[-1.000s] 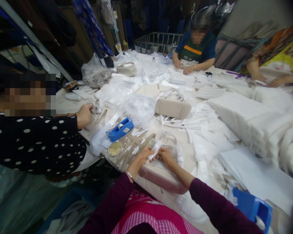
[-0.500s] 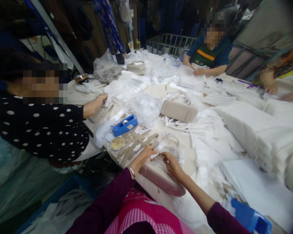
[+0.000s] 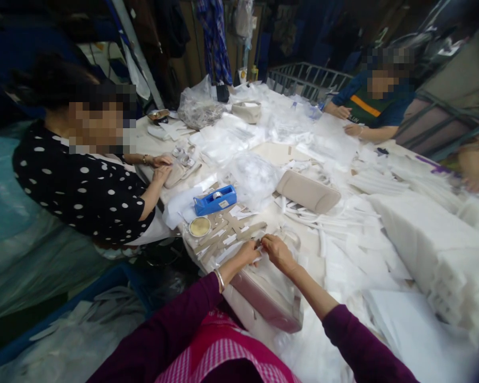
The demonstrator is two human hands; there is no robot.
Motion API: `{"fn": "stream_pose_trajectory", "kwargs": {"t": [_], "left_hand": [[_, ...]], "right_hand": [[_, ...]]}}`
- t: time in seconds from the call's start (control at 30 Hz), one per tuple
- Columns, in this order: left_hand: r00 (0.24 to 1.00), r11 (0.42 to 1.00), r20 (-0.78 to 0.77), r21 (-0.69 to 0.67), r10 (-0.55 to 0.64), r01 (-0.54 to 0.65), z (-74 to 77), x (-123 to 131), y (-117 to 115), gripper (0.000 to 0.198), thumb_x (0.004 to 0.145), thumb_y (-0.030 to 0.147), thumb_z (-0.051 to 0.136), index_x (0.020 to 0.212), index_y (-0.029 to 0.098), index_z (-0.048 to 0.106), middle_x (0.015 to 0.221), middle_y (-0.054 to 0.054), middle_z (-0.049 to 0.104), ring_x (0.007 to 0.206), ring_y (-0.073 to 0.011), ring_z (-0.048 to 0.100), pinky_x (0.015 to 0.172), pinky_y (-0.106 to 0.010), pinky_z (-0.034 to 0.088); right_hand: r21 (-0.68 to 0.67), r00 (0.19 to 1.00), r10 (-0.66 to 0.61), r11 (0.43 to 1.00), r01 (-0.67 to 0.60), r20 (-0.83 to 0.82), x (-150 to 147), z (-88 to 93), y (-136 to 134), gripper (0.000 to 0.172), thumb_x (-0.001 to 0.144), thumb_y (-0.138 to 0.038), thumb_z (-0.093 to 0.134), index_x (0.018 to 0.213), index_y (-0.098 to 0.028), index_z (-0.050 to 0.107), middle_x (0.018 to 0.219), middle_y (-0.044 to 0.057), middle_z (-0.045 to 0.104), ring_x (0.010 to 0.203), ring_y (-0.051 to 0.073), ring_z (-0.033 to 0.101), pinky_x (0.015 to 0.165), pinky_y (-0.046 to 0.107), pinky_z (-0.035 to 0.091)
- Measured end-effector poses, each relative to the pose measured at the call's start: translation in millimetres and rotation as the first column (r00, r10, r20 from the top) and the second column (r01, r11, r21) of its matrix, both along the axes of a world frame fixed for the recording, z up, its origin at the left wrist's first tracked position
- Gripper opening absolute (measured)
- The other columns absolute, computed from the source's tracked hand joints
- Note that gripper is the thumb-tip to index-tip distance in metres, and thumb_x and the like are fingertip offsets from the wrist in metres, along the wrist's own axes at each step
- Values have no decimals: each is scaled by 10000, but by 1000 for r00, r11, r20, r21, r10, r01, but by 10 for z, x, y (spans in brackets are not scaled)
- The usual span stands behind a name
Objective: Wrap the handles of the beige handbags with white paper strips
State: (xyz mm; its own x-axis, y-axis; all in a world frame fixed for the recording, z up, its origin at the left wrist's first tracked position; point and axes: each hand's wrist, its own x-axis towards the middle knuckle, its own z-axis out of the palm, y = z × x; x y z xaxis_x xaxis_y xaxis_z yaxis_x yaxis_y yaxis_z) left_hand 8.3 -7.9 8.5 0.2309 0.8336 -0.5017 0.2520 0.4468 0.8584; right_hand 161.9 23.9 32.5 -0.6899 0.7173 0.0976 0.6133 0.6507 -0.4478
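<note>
Now, it's all fingertips! Take the two hands as the middle of the clock. The left hand (image 3: 248,253) has thumb and fingers pressed together on a small brown piece (image 3: 258,244), and the right hand (image 3: 279,252) meets it from three o'clock, thumb and forefinger pinching at the same spot. What the piece is, I can't tell from where I stand, nor whether it's joined to the pink bag (image 3: 265,302) just below, at six o'clock, on the near edge of the table (image 3: 313,252).

Which step is this? Close fingerwork on that piece, I'd say, and not yet let go. The next move seems to call for a steady left and a light, exact right, with the bag kept from sliding.

Let's count! Two hands, one piece between them. Two bags nearby: the pink one, plus one beige bag (image 3: 309,192) between one and two. One tape dispenser (image 3: 215,200), blue, between ten and eleven; one tin (image 3: 199,227) just beside it, between nine and ten. One foam stack (image 3: 435,250) at three, one crate (image 3: 139,290) between eight and nine. Co-workers, three: polka dots (image 3: 83,175) between nine and ten, dark blue sleeves (image 3: 397,114) between one and two, and a blurred forearm (image 3: 473,159) between two and three. Brown strips (image 3: 245,232) at ten? Too overlapped to count!
</note>
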Motion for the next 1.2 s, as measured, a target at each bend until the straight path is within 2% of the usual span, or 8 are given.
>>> {"fn": "stream_pose_trajectory", "kwargs": {"t": [0.13,0.23,0.43,0.57,0.7,0.83,1.0,1.2], "left_hand": [[1000,999,-2,40,-23,23,74,-47,-46,209,726,236,618,908,134,638,466,7,546,393,-125,469,455,-244,373],[999,997,-10,62,-46,47,106,-41,-47,199,740,248,612,904,136,626,454,12,532,393,-135,479,451,-248,379],[999,998,-48,53,-17,19,85,18,-32,125,775,230,596,816,113,593,407,21,480,372,-131,473,449,-243,370],[997,1000,-71,23,-15,17,39,18,-27,106,761,211,612,826,134,580,397,37,479,373,-129,474,468,-242,387],[996,1000,-91,-9,-13,13,29,23,-26,78,764,207,605,786,139,572,380,37,473,371,-129,478,477,-241,396],[994,1000,-109,-23,4,-7,59,35,-25,94,742,224,627,739,143,580,363,42,448,393,-142,503,482,-240,405],[995,999,-93,-23,24,-26,93,35,-28,73,740,220,616,737,149,599,341,60,426,374,-121,485,480,-224,384],[996,997,-57,-50,62,-64,60,45,-24,97,720,207,638,675,126,609,310,54,410,365,-116,434,483,-251,392]], "right_hand": [[-142,999,-11,990,5,-38,-20,74,46,183,720,0,470,682,-169,530,775,41,561,739,162,501,694,272,381],[-249,997,-60,968,44,-58,-50,93,82,179,661,4,476,671,-169,520,769,36,558,734,154,505,678,260,379],[-379,984,-174,908,176,40,-126,27,219,179,576,-28,547,675,-173,513,632,-31,525,573,102,455,530,201,326],[-504,986,-134,848,165,98,-144,54,401,302,526,-30,623,798,-159,603,632,-50,587,563,98,509,509,181,359],[-577,988,-40,808,120,149,-172,125,559,222,537,-65,668,733,-168,683,635,-42,637,591,110,565,531,183,396],[-538,965,-22,827,166,263,-282,160,604,161,509,-84,706,630,-189,699,553,-43,616,549,118,552,504,197,371],[-413,894,-84,865,285,441,-447,153,574,180,467,-91,753,612,-190,712,536,4,612,545,159,575,502,229,378],[-265,844,-137,913,311,518,-518,169,434,98,608,-127,690,692,-166,723,688,109,678,644,226,642,563,273,431]]}}
